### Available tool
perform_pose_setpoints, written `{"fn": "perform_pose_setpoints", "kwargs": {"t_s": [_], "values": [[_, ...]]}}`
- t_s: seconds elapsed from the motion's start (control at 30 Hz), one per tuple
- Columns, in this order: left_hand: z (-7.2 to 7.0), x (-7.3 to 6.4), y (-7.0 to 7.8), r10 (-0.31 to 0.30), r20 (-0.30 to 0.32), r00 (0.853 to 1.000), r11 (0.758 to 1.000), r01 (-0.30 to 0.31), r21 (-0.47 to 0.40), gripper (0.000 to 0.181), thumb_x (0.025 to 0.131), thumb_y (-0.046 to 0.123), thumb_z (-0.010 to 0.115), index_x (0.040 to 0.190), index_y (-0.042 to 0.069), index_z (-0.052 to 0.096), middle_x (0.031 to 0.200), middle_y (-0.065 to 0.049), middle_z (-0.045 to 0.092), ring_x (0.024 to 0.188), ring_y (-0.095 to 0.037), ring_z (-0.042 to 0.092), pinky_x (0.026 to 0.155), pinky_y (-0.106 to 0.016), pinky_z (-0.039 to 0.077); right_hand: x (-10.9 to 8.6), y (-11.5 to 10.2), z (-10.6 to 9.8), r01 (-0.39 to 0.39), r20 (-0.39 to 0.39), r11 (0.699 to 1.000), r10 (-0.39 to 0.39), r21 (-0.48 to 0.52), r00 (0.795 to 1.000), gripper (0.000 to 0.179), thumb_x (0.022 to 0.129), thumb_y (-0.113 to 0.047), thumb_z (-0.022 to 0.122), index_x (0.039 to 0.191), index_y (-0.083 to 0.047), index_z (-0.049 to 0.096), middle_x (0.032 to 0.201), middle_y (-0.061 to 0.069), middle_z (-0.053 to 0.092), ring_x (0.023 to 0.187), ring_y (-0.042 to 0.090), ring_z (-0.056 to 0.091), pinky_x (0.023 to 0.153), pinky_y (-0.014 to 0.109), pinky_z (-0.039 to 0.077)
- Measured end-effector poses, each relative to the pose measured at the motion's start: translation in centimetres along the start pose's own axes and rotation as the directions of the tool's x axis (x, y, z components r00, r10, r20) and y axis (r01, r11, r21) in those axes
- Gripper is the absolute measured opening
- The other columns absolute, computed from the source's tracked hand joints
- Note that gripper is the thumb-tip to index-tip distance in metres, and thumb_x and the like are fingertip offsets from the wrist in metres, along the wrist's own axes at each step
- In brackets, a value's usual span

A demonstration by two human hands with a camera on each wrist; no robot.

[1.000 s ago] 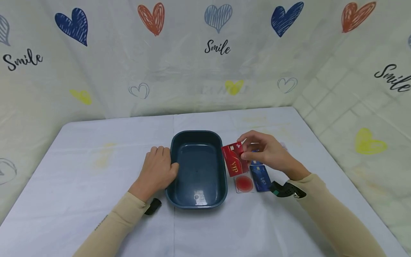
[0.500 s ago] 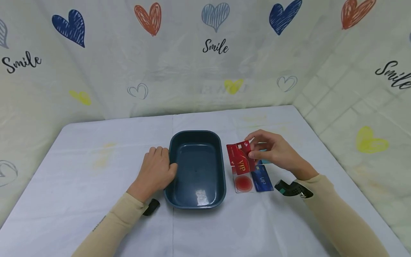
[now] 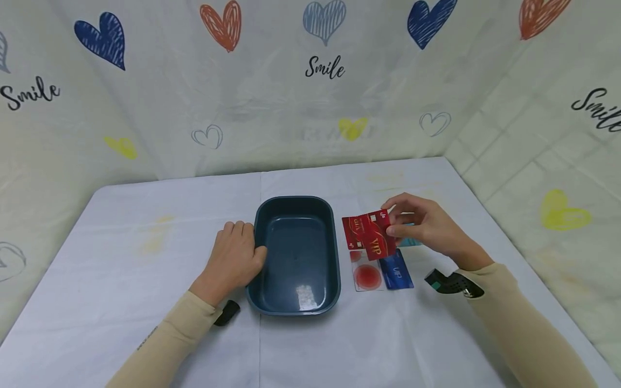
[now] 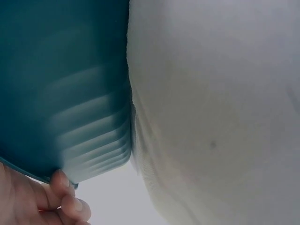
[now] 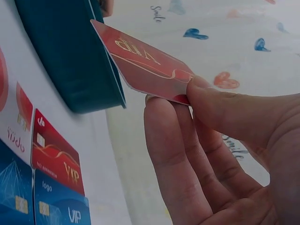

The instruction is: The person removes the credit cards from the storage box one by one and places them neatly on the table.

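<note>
Between thumb and fingers, my right hand [image 3: 427, 223] pinches a red VIP card [image 3: 379, 237] above the table, to the right of a dark blue-green plastic tub [image 3: 297, 258]. My left hand [image 3: 235, 261] grips the tub's left rim, seen also in the left wrist view as fingers [image 4: 72, 204] at the edge. Below the held card lies another red VIP card [image 5: 56, 154], partly covered in the head view. Near it lie a white card with a red circle [image 3: 367, 276], a blue VIP card [image 3: 398, 271] and a light blue card [image 3: 409, 242], partly hidden by the right hand.
A white cloth [image 3: 145, 291] covers the table. Behind and to the right hangs a pale curtain [image 3: 271, 108] printed with hearts and "Smile". A black wrist camera [image 3: 453, 283] sits at the right sleeve, another dark device [image 3: 227, 313] at the left.
My right hand has moved to the right with the red card, away from the tub. More of the red card lying beneath now shows. The left hand keeps its grip on the rim.
</note>
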State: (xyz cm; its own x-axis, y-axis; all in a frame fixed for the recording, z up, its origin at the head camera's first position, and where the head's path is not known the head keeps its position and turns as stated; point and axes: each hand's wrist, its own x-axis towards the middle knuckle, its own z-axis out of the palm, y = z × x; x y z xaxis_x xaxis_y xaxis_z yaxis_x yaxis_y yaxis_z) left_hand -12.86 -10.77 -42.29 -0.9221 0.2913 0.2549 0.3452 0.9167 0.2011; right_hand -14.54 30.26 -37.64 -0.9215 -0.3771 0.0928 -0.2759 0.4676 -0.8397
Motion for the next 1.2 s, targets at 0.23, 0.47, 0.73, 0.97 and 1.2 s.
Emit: {"fn": "perform_pose_setpoints", "kwargs": {"t_s": [0.23,0.47,0.73,0.97,1.2], "values": [[-0.1,0.0,0.1,-0.005,0.019,1.000,1.000,0.005,0.000,0.016,0.088,0.016,0.050,0.077,0.006,0.045,0.075,-0.009,0.041,0.074,-0.026,0.035,0.067,-0.034,0.026,-0.5,0.9,-0.6,-0.020,-0.005,1.000,0.020,0.013,1.000,0.038,0.096,-0.015,0.071,0.131,-0.013,0.057,0.101,0.002,0.064,0.093,0.019,0.072,0.074,0.035,0.063],[0.0,0.0,0.1,0.000,0.017,1.000,1.000,0.000,-0.002,0.016,0.088,0.016,0.049,0.076,0.007,0.044,0.074,-0.009,0.040,0.073,-0.025,0.034,0.067,-0.033,0.025,-0.6,1.5,-0.9,-0.030,-0.020,0.999,0.030,0.013,0.999,0.038,0.096,-0.016,0.071,0.132,-0.013,0.058,0.103,0.002,0.065,0.093,0.017,0.072,0.073,0.034,0.063],[0.0,0.0,0.0,0.006,0.005,1.000,1.000,-0.006,-0.004,0.016,0.087,0.015,0.049,0.074,0.008,0.043,0.073,-0.008,0.039,0.072,-0.025,0.033,0.066,-0.033,0.025,-0.4,2.3,-1.2,-0.034,-0.024,0.999,0.035,0.026,0.999,0.039,0.096,-0.015,0.071,0.132,-0.012,0.057,0.102,0.002,0.066,0.090,0.016,0.074,0.072,0.034,0.063],[0.0,0.1,0.0,0.004,0.006,1.000,1.000,-0.004,0.000,0.015,0.087,0.015,0.049,0.075,0.007,0.044,0.073,-0.008,0.040,0.072,-0.025,0.034,0.066,-0.033,0.025,-0.5,2.8,-1.6,-0.076,-0.026,0.997,0.076,0.019,0.997,0.040,0.097,-0.019,0.071,0.134,-0.015,0.056,0.104,0.002,0.066,0.092,0.016,0.073,0.074,0.034,0.063],[0.0,0.3,0.1,0.005,0.006,1.000,1.000,-0.005,0.005,0.014,0.087,0.015,0.049,0.076,0.006,0.045,0.073,-0.009,0.040,0.073,-0.025,0.035,0.066,-0.033,0.025,-0.7,3.4,-2.2,-0.101,-0.029,0.995,0.102,0.018,0.994,0.042,0.098,-0.019,0.069,0.136,-0.014,0.054,0.107,0.000,0.065,0.096,0.013,0.073,0.076,0.031,0.062]]}}
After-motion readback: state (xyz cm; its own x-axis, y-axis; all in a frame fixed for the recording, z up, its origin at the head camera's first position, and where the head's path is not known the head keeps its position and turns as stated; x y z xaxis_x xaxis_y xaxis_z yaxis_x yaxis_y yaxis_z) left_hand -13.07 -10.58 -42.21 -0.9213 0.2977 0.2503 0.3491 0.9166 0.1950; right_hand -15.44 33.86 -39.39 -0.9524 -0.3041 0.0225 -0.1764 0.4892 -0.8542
